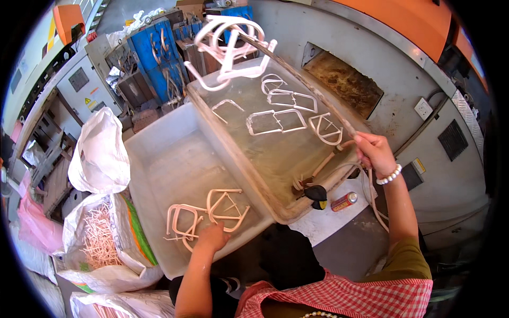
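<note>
My right hand (375,155) is closed around the near end of a long brown stick (310,87), above the right rim of the water-filled tub. From the stick's far end hang white curved plastic frames (233,50), bunched together over the tub's far side. In the left tub, my left hand (213,237) has its fingers curled at the lower edge of pale pink plastic frames (228,209); its fingertips are partly hidden. More pale frames (275,122) lie apart in the water of the right tub (238,159).
The left tub (159,130) adjoins the water tub. Beside it stands a white sack (101,233) of thin pink plastic pieces. A spray can (343,201) and a black-and-yellow object (316,196) sit near the water tub's front corner, where a hose (371,196) hangs. Grey machine panels (450,175) rise at right.
</note>
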`<state>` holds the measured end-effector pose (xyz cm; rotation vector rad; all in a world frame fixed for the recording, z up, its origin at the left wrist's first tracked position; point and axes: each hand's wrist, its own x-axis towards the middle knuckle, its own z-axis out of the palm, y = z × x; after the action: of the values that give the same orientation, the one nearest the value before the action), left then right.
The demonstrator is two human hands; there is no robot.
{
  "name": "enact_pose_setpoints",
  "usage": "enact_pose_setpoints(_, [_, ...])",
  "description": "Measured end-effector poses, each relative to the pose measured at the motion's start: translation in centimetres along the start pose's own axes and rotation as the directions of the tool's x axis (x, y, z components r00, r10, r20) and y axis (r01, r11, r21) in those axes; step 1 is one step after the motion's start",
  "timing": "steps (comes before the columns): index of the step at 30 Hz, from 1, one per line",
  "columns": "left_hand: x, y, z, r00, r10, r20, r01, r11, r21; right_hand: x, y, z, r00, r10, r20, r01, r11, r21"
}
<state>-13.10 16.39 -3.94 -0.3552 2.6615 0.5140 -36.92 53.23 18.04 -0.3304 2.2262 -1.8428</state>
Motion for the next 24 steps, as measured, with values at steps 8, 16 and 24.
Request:
enact_pose_setpoints(8, [-0.3, 1.5, 0.0, 0.999, 0.033, 0.007, -0.033, 0.999, -0.039, -9.0, -5.0, -2.6, 0.988, -0.009, 0.154, 0.057, 0.948, -0.314])
enact_pose_setpoints(16, [0.1, 2.2, -0.2, 0.998, 0.069, 0.014, -0.068, 0.996, -0.051, -9.1, -2.4, 1.7, 0.841, 0.023, 0.54, 0.404, 0.637, -0.657])
enact_pose_setpoints(24, [-0.4, 2.2, -0.7, 0.974, 0.192, 0.117, -0.174, 0.973, -0.149, -9.7, -6.6, 0.8, 0.794, 0.096, 0.6, 0.554, 0.295, -0.779])
